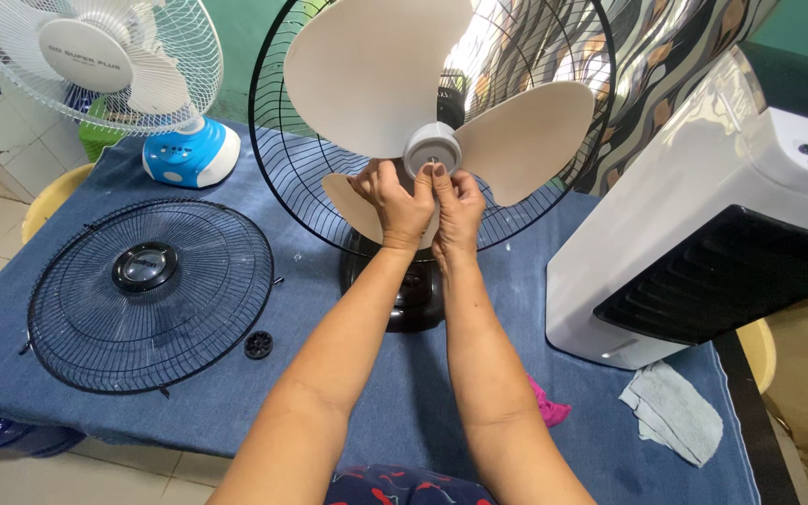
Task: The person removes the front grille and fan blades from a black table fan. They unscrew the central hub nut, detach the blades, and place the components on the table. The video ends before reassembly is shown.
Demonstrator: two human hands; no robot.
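Your left hand (396, 198) and right hand (457, 208) fingers pinched on grey blade hub cap (431, 149), just above; hub axis faces you.

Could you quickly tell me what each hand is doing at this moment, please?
Left hand: fingers closed on the grey hub of the cream fan blade.
Right hand: fingertips pinching the same hub.

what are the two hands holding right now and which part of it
Both the left hand and right hand grip the cream fan blade at its grey centre hub, fingers around its lower edge.
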